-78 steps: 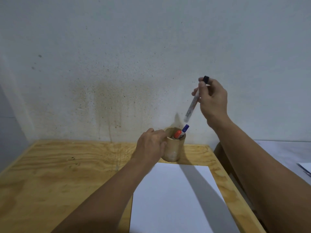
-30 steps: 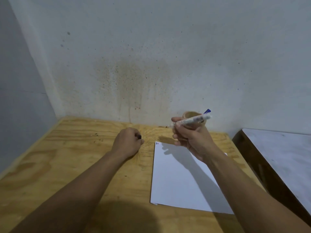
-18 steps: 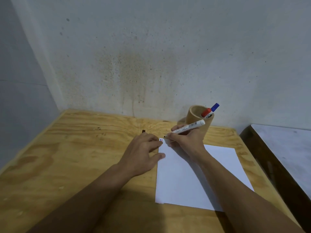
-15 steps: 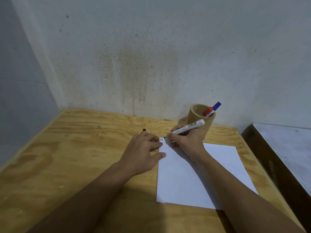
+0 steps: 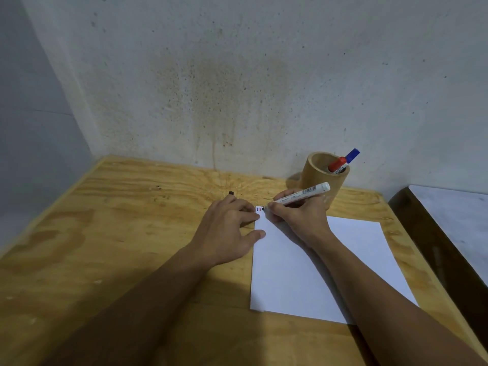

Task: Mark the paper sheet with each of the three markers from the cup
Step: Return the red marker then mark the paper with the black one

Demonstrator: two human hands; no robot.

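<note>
Paper [image 5: 317, 265] lay on the worktop [image 5: 132, 233]; right hand [image 5: 298, 217] gripped the marker [image 5: 303, 194], tip at its far-left corner. Left hand [image 5: 227, 228], fingers spread, pinned the edge. Light, short stroke beside existing marks seemed best.

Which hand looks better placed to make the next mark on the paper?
The right hand. It grips the uncapped white marker with its dark tip at the white paper sheet's top left corner, beside small blue and red marks. The left hand steadies the sheet's edge, apparently holding the black cap.
</note>
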